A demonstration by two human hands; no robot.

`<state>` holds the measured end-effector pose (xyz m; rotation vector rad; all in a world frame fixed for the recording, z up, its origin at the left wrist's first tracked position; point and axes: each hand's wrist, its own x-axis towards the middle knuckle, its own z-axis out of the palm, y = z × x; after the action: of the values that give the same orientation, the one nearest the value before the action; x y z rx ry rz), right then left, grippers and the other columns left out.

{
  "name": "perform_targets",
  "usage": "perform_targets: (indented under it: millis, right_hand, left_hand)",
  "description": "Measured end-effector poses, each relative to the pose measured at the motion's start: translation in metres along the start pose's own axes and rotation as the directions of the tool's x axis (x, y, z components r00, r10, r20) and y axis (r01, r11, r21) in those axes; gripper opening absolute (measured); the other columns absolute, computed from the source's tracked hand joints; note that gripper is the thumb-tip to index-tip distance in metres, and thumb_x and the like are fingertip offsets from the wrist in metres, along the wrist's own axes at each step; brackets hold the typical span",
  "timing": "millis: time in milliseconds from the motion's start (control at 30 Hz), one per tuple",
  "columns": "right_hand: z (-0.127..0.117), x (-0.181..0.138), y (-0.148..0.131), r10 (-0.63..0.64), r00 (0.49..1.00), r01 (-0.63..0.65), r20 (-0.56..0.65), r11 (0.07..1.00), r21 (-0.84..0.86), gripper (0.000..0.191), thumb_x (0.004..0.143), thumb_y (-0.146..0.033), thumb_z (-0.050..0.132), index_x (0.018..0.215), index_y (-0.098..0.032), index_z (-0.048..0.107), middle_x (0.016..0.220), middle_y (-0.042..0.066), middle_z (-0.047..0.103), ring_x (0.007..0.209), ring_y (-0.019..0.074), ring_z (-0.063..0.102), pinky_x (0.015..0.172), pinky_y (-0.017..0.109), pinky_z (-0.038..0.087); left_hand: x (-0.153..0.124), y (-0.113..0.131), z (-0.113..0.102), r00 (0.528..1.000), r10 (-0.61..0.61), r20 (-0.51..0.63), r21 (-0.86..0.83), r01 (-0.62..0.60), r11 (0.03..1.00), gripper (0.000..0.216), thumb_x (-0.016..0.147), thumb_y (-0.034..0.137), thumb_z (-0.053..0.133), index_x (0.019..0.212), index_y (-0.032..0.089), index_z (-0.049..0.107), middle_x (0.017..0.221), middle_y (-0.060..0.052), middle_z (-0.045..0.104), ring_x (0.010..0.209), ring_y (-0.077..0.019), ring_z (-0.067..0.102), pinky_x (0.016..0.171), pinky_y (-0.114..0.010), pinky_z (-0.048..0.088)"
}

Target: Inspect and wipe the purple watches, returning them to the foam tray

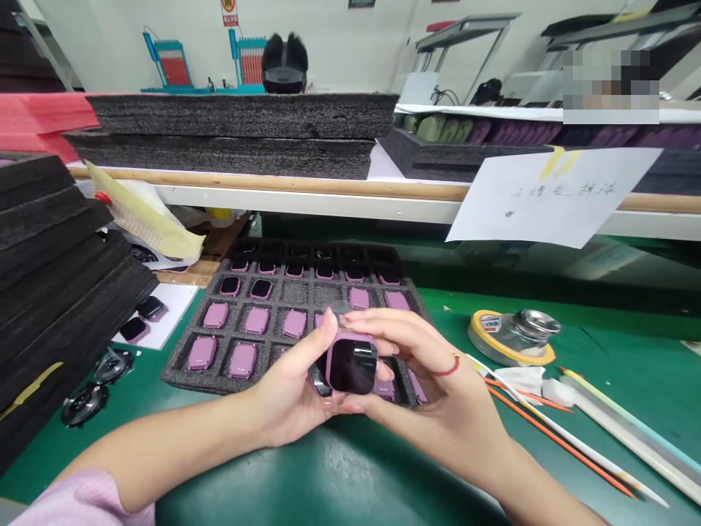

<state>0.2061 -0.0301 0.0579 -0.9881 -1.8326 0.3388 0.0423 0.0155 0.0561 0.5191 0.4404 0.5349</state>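
Both of my hands hold a pink smartwatch body (pixel 353 364) up over the front of a black foam tray (pixel 313 294), with its dark glass screen facing me. My left hand (pixel 290 387) pinches the watch's left side between thumb and fingers. My right hand (pixel 432 387) grips its right side and top, with a red thread around the wrist. The tray's pockets hold several pink watch bodies, some face down and some showing dark screens. My hands hide the tray's front right pockets.
Stacked black foam sheets (pixel 55 270) rise at the left, beside a white card (pixel 158 318) with two watches. A metal dispenser (pixel 515 336), swabs and orange-tipped sticks (pixel 553 427) lie on the green mat (pixel 548 310) at the right. A paper notice (pixel 553 196) hangs from the shelf ahead.
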Motion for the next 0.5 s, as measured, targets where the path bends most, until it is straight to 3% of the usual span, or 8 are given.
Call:
perform_targets:
  millis: [133, 200, 300, 367, 500]
  right_hand:
    - [-0.003, -0.001, -0.001, 0.009, 1.000, -0.010, 0.006, 0.999, 0.031, 0.065, 0.081, -0.029, 0.083, 0.139, -0.029, 0.053, 0.133, 0.010, 0.065, 0.127, 0.0287, 0.062, 0.108, 0.046, 0.055]
    - [-0.008, -0.003, -0.002, 0.040, 0.994, -0.031, -0.104, 0.996, 0.086, 0.068, 0.085, -0.023, 0.078, 0.146, -0.031, 0.048, 0.141, 0.009, 0.061, 0.130, 0.0285, 0.060, 0.110, 0.046, 0.054]
    - [-0.020, -0.011, -0.006, -0.057, 0.966, 0.046, -0.251, 0.998, -0.051, 0.056, 0.086, -0.007, 0.071, 0.133, -0.036, 0.063, 0.122, 0.001, 0.074, 0.111, 0.0229, 0.073, 0.099, 0.036, 0.062]
    - [-0.027, -0.018, -0.011, -0.130, 0.977, 0.102, -0.167, 0.980, -0.171, 0.048, 0.088, -0.007, 0.069, 0.126, -0.037, 0.070, 0.110, -0.002, 0.078, 0.099, 0.0220, 0.077, 0.092, 0.032, 0.065]
    - [-0.028, -0.026, -0.021, -0.113, 0.994, 0.109, -0.010, 0.981, -0.161, 0.043, 0.104, -0.022, 0.045, 0.141, -0.039, 0.059, 0.119, -0.002, 0.076, 0.104, 0.0219, 0.076, 0.104, 0.034, 0.059]
  left_hand:
    - [-0.001, 0.001, 0.001, 1.000, -0.005, 0.010, -0.001, 0.005, 1.000, 0.058, 0.069, 0.064, 0.082, 0.090, 0.010, 0.077, 0.074, -0.006, 0.069, 0.046, -0.0041, 0.044, 0.045, -0.017, 0.034]
    - [-0.001, 0.001, 0.001, 0.999, -0.001, 0.032, -0.009, 0.001, 1.000, 0.057, 0.073, 0.062, 0.080, 0.094, 0.009, 0.077, 0.076, -0.007, 0.069, 0.046, -0.0032, 0.043, 0.046, -0.018, 0.033]
    - [-0.001, 0.001, 0.001, 0.998, 0.014, 0.060, -0.011, -0.013, 1.000, 0.054, 0.077, 0.060, 0.077, 0.092, 0.008, 0.076, 0.073, -0.006, 0.066, 0.045, -0.0033, 0.043, 0.046, -0.018, 0.030]
    - [-0.001, 0.000, 0.002, 0.997, 0.017, 0.073, -0.008, -0.016, 1.000, 0.052, 0.078, 0.060, 0.077, 0.085, 0.009, 0.075, 0.066, -0.003, 0.061, 0.044, -0.0033, 0.042, 0.046, -0.018, 0.028]
    - [-0.001, 0.000, 0.003, 0.997, 0.009, 0.073, 0.007, -0.010, 1.000, 0.053, 0.075, 0.062, 0.078, 0.080, 0.009, 0.072, 0.066, 0.000, 0.055, 0.044, -0.0021, 0.040, 0.046, -0.017, 0.026]
